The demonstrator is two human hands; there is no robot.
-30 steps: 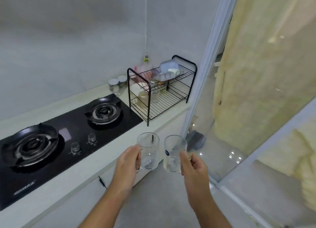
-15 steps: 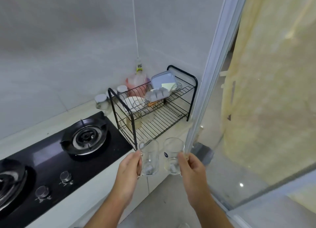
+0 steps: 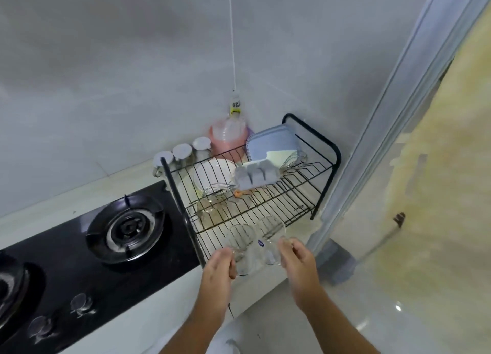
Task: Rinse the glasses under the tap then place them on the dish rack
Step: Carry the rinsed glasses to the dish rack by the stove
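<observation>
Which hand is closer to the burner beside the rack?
Left. The left hand sits just right of the burner; the right hand is farther right, beyond both glasses.

Only one camera is working here, riding on the person's head and looking forward and steeply down along both forearms. It is sitting close in: the left grip and right grip, each holding one of the glasses, are filling the lower middle. Just beyond the grips the dish rack is standing on the counter. The hob is spreading out to their left and a door frame is rising to their right. The wide lens is bending the edges.
</observation>
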